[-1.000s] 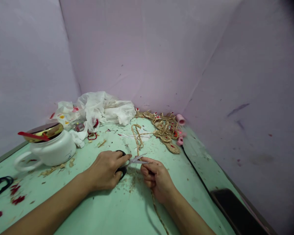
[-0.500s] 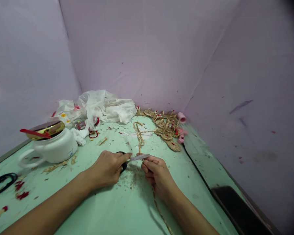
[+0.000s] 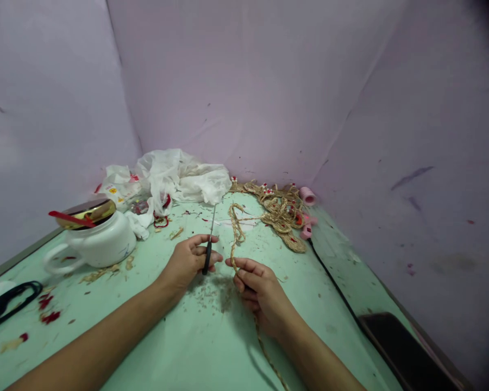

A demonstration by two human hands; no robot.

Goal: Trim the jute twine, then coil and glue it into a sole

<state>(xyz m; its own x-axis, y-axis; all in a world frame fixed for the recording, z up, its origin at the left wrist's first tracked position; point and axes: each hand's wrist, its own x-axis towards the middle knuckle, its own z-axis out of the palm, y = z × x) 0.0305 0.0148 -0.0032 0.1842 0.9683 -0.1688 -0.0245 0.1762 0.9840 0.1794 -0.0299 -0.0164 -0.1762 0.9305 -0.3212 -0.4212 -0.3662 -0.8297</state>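
Note:
My left hand [image 3: 187, 262] grips a pair of black-handled scissors [image 3: 208, 247], the blades now standing edge-on and pointing away from me. My right hand [image 3: 257, 290] pinches a braided jute cord [image 3: 237, 231] between thumb and fingers. The cord runs from the table's far part through that hand and off the near edge. Fibre dust [image 3: 215, 290] lies on the green table [image 3: 187, 347] between my hands.
A white mug [image 3: 98, 244] with a gold lid and red stick stands at left. Crumpled plastic bags [image 3: 175, 179] sit behind it. A heap of jute braid [image 3: 279, 214] and pink spools [image 3: 308, 195] fill the far corner. A dark phone [image 3: 399, 347] and black cable [image 3: 334, 290] lie at right.
The scissors closed across the cord, then my left hand drew back and turned them upright, away from the cord. My right hand stayed on the cord.

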